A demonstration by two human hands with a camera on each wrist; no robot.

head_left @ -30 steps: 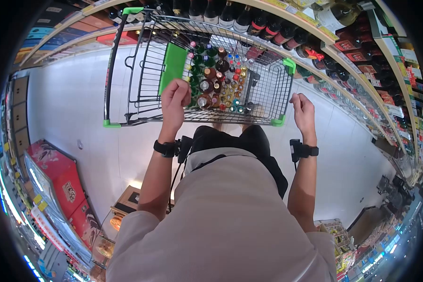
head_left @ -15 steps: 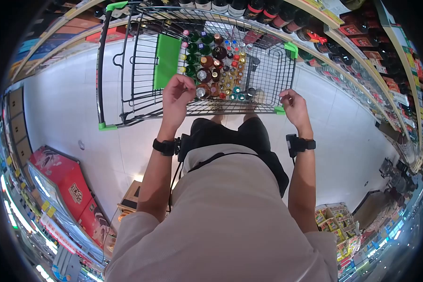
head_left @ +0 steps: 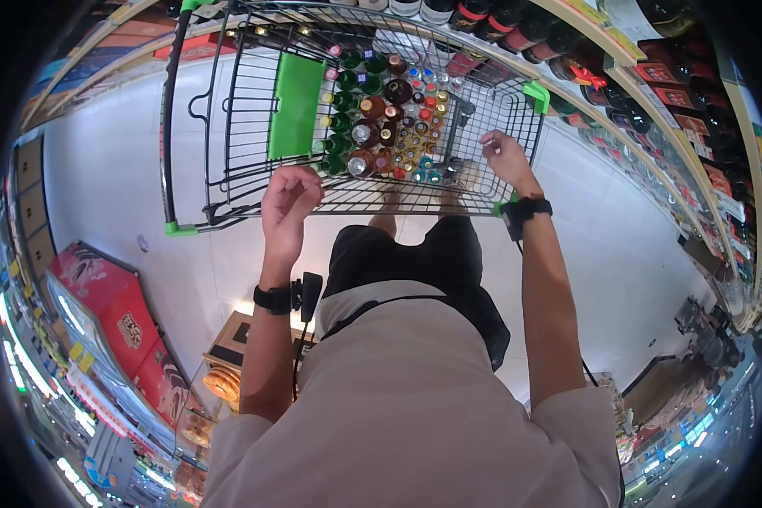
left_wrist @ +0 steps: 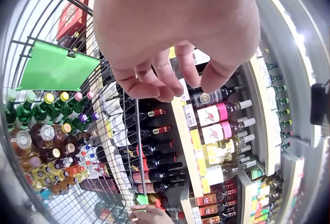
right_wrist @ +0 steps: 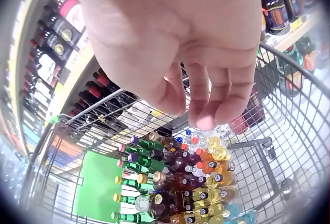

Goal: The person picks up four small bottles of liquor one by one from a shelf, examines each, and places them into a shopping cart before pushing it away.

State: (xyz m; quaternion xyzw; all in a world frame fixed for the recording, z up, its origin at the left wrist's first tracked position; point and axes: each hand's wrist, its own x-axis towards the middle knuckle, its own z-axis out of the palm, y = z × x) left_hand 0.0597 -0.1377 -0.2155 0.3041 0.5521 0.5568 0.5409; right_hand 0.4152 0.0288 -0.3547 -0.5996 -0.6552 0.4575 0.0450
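A shopping cart [head_left: 267,216] stands sideways in front of the person, packed in its middle with upright bottles [head_left: 398,127] in green, brown and yellow. The left hand [head_left: 289,203] hovers by the cart's near side with loosely bent fingers, holding nothing. Over the cart's right end is the right hand [head_left: 508,159], its fingers also loosely bent and nothing between them. From the right wrist view, the right hand [right_wrist: 206,79] hangs above the bottles [right_wrist: 191,177]. In the left wrist view, the left hand [left_wrist: 170,64] overlaps wine shelves beyond the cart.
A green plastic panel [head_left: 296,106] sits inside the cart, left of the bottles. Shelves of wine bottles [head_left: 499,21] run along the far side and curve down the right. A red display case [head_left: 131,326] stands at the lower left on the pale floor [head_left: 110,186].
The right hand has moved left and forward from outside the cart to over its right end. The left hand has drifted left and a little back toward the body.
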